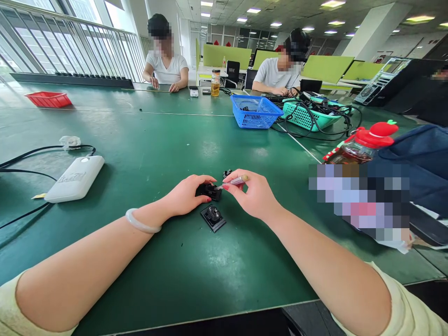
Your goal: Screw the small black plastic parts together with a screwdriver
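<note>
My left hand (187, 196) is closed around a small black plastic part (211, 192) on the green table, thumb and fingers gripping its two sides. Between the thumb and fingers of my right hand (258, 196) is a slim screwdriver (240, 180) with a clear handle. Its thin tip points left and meets the black part, though the exact contact is too small to make out. Just nearer to me lies a black square piece (213, 217) with a raised middle. Another little black piece (227, 173) sits beyond my right fingertips, partly hidden by them.
A white power bank (76, 179) with cables lies left. Farther off stand a red tray (48, 99), a blue basket (256, 112) and a green basket (308, 116) trailing black cables. A red-lidded bottle (364, 142) and dark bag (420, 163) are right. Two people sit across the table.
</note>
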